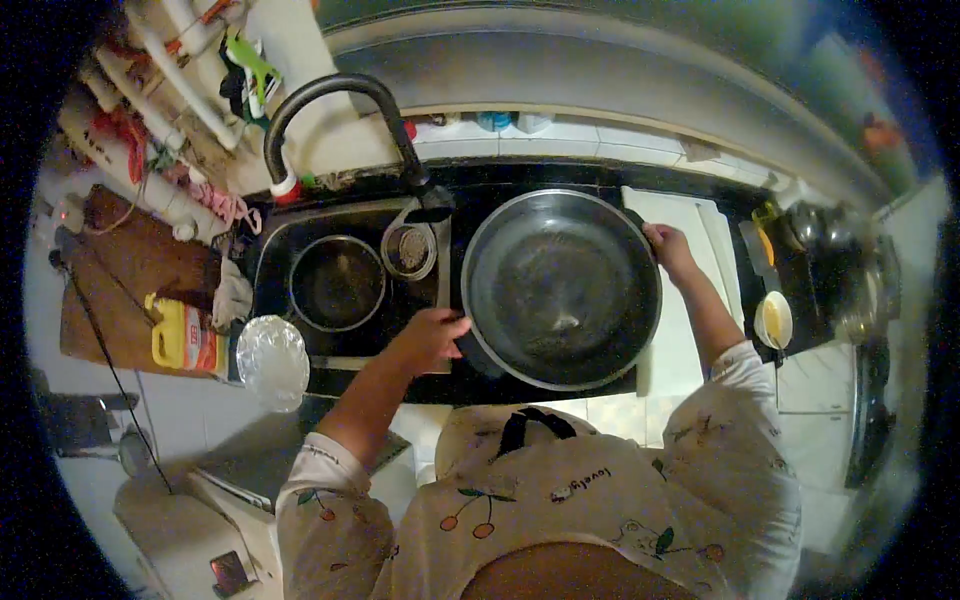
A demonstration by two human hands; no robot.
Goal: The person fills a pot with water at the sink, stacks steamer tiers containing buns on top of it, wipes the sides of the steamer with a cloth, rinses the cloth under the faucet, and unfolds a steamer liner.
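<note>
A large dark wok [560,285] with a pale metal rim is in front of me, over the black counter to the right of the sink. My left hand [438,335] closes around a dark handle at its lower left side. On the opposite side, my right hand [670,250] grips the wok near its upper right rim, where a dark handle is partly hidden by the fingers. The inside of the wok looks wet and shiny, with a bright spot of light low in it. Whether its base touches the counter cannot be seen.
Left of the wok, the sink [272,240] holds a dark pot [338,285] and a round strainer [409,250] under a black faucet [345,82]. A foil-covered round thing [273,362] and a yellow jug [183,335] stand farther left. Rightward are a white board [690,300] and a small bowl [773,320].
</note>
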